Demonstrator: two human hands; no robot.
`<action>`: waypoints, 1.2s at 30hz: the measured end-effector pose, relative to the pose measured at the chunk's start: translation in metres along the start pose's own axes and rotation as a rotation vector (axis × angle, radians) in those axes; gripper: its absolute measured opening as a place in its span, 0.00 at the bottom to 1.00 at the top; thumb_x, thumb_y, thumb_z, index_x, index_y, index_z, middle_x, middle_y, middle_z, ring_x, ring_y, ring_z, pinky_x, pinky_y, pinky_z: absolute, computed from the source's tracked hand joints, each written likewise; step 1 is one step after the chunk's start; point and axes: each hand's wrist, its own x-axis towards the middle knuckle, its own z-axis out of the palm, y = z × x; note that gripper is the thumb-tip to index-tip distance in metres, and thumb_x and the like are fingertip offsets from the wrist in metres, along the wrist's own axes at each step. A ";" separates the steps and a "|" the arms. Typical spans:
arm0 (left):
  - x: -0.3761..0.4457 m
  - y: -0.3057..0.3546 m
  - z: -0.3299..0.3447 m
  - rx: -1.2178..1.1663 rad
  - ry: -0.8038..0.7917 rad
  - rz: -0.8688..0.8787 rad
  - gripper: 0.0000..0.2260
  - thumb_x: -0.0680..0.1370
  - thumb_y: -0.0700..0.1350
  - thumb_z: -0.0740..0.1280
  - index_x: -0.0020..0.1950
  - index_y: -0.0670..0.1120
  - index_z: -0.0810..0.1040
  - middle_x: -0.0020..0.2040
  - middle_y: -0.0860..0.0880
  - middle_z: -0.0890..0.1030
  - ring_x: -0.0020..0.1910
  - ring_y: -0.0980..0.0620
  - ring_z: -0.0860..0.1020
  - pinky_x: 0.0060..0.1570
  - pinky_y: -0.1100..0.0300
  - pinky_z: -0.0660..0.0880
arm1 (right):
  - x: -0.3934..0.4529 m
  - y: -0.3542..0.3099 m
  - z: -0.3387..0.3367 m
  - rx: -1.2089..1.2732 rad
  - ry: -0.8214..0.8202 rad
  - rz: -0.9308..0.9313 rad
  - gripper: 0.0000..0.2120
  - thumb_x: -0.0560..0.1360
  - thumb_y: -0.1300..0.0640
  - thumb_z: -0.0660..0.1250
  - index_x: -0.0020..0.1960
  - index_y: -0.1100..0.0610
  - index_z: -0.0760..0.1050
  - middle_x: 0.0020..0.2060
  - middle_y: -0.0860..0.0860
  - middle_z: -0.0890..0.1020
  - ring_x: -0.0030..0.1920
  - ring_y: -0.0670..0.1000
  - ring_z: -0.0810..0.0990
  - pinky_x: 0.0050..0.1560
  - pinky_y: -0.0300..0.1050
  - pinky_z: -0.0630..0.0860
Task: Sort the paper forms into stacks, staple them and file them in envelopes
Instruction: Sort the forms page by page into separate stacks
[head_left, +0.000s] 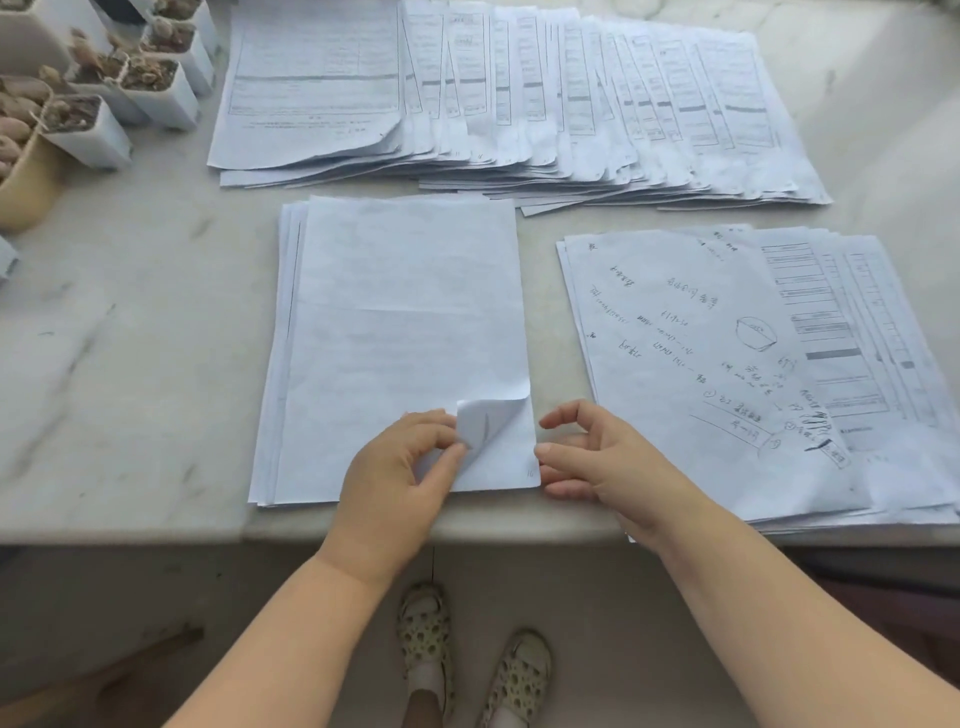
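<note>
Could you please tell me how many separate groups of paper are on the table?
3: a fanned row at the back, a blank-faced stack in the middle, a handwritten stack on the right.

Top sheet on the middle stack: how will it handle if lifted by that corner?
Probably floppy: the top sheet already curls over where the left hand pinches its corner. Likely very light, being a single thin page. It may slide off the stack easily, since the sheets beneath lie loose and fanned.

Home windowsill: marble ledge (130, 364), potted succulents (150, 78), slippers (519, 670).
</note>
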 end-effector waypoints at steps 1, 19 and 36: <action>0.000 0.001 0.002 -0.055 0.047 -0.034 0.06 0.72 0.51 0.67 0.38 0.51 0.80 0.46 0.59 0.82 0.51 0.62 0.78 0.53 0.68 0.71 | 0.001 0.001 0.002 0.008 -0.005 -0.013 0.10 0.76 0.64 0.68 0.54 0.55 0.73 0.37 0.52 0.82 0.38 0.47 0.81 0.44 0.41 0.79; 0.000 -0.006 -0.015 0.051 -0.068 0.080 0.14 0.69 0.50 0.74 0.53 0.54 0.77 0.43 0.58 0.80 0.48 0.60 0.77 0.48 0.75 0.68 | 0.008 -0.011 0.027 -0.134 0.098 -0.075 0.09 0.74 0.61 0.71 0.52 0.53 0.77 0.35 0.55 0.79 0.29 0.47 0.76 0.31 0.35 0.73; 0.012 -0.005 -0.018 -0.201 0.029 -0.088 0.08 0.74 0.51 0.65 0.40 0.47 0.75 0.32 0.57 0.77 0.32 0.60 0.74 0.36 0.68 0.70 | 0.002 -0.027 0.031 -0.104 0.116 0.078 0.07 0.77 0.56 0.69 0.40 0.55 0.78 0.33 0.48 0.80 0.30 0.44 0.75 0.35 0.35 0.73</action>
